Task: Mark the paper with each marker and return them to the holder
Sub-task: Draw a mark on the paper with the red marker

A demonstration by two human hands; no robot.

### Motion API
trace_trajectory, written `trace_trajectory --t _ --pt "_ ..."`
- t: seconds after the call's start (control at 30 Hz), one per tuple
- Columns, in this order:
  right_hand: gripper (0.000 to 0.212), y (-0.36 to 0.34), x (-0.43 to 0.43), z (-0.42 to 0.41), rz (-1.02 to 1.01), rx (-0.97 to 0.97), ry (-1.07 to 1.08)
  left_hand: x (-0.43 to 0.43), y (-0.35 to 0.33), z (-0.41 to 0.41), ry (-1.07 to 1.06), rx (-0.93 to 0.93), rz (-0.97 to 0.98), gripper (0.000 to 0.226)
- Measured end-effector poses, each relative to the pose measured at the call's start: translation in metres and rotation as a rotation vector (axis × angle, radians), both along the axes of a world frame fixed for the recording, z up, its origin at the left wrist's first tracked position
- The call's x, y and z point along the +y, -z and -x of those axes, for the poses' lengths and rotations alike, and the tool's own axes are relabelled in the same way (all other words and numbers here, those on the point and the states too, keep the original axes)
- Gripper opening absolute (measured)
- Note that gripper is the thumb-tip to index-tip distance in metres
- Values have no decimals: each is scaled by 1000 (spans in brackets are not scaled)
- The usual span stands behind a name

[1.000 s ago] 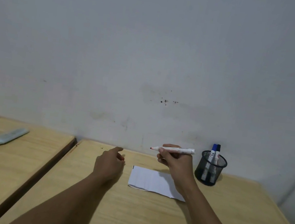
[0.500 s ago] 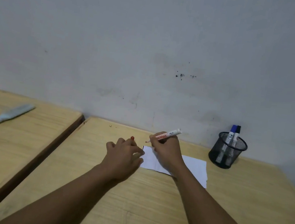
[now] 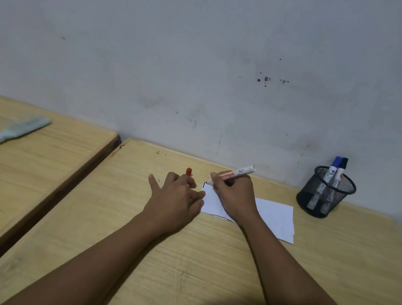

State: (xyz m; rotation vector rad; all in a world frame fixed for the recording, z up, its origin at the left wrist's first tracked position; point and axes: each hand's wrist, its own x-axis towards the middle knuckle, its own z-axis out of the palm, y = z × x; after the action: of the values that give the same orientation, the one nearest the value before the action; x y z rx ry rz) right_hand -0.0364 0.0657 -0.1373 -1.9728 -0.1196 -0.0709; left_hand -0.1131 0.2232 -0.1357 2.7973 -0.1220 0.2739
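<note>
Here right hand (image 3: 233, 197) grips white marker (image 3: 239, 172) (tip on flat paper (image 3: 273, 215)); left hand (image 3: 176, 200) pinches red cap (image 3: 188, 171).

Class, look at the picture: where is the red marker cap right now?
The red cap sticks up from the left hand, just left of the paper, near the wall.

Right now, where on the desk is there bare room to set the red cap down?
Bare wood lies between the paper and the mesh holder, and along the near desk between the forearms. It is crowded at the paper's left edge, where the left hand and right hand meet.
</note>
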Motion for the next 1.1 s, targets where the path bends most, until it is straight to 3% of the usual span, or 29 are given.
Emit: trace_trajectory --t 0.57,0.7,0.8,0.9,1.0,1.1 --pt "22 -2 1 3 58 9 -34 -1 0 -1 -7 7 -18 35" --pt "23 -15 -6 -2 -173 108 -51 2 2 -1 -57 -57 106 37" --pt "26 -35 -13 -2 -355 116 -51 2 -6 -7 -136 -91 337 58" --pt "19 -58 -17 2 -389 41 -34 3 -22 -29 -246 7 397 67" --pt "16 -73 -24 9 -378 6 -33 7 -31 -45 -283 86 136 37" --pt "19 -83 -39 18 -368 -15 -27 4 -38 -40 -283 -10 126 18"
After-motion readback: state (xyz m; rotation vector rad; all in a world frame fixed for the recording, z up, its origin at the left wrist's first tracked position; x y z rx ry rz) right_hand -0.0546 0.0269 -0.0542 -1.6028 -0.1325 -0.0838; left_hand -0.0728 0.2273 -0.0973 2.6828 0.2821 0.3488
